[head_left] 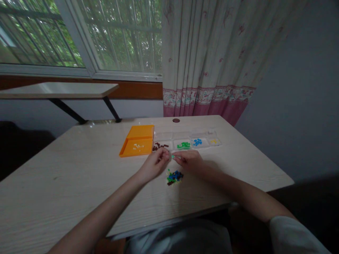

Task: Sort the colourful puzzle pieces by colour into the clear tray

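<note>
Pinched between the thumb and forefinger of my right hand (189,158) is a small green building brick (173,156). My left hand (157,160) faces it closely, fingers curled together; whatever they hold, if anything, is too small to make out. A mixed pile of tiny bricks (174,177), blue, green, yellow and brown, lies on the table just below both hands. Beyond the hands are clear boxes with sorted bricks: brown bricks (160,145) near my left fingers, then green bricks (183,145), blue bricks (197,141) and yellow bricks (213,141).
An open orange case (140,131) with white bricks (137,146) inside stands left of the clear boxes. A raised shelf (79,90) on black legs occupies the table's back left. The wooden table (87,176) ends close to my lap. Behind it hangs a curtain (201,53).
</note>
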{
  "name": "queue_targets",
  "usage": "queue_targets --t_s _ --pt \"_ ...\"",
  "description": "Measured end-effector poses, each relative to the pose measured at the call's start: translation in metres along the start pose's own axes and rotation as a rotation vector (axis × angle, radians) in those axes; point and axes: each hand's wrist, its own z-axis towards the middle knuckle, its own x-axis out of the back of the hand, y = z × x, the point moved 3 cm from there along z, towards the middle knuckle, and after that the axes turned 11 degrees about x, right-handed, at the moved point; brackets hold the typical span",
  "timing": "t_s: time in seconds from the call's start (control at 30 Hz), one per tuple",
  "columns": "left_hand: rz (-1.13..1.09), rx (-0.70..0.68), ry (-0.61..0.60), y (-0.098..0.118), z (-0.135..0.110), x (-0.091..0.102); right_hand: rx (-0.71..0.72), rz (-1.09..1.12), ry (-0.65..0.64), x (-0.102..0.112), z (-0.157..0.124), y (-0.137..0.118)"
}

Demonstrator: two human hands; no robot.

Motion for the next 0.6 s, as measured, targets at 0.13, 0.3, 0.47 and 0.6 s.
queue_targets --t_s 0.13,0.3,0.47,0.6 --pt "0.346 -0.108 -0.092 0.004 -0.005 0.007 0.069 -0.087 0.201 0.02 0.002 0.011" --pt "0.517 -0.264 -0.222 0.001 -0.008 0.005 0.073 -0.153 0.291 0.037 0.001 0.025" --pt "0.562 -0.297 -0.238 -0.004 -0.008 0.003 0.047 -0.177 0.277 0.038 -0.001 0.03" --pt "0.587 -0.302 -0.263 -0.001 -0.009 0.004 -0.006 -0.174 0.229 0.038 0.0 0.03"
